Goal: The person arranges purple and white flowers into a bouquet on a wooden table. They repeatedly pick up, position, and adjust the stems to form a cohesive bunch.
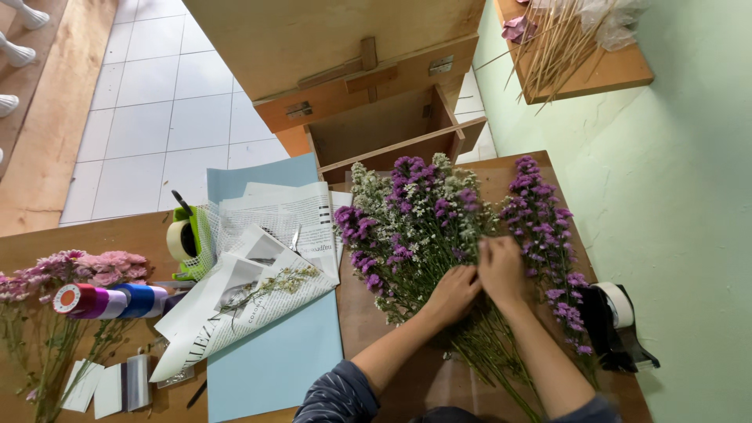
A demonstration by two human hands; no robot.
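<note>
A bunch of purple and white flowers lies on the wooden table, heads pointing away from me, green stems toward me. My left hand grips the stems just below the blooms. My right hand rests beside it, fingers closed among the same stems. A separate spray of purple flowers lies just right of my right hand.
Newspaper sheets lie on light blue paper to the left. A green tape dispenser, ribbon spools and pink flowers sit further left. A black tape dispenser stands at the right edge. An open wooden box stands beyond the table.
</note>
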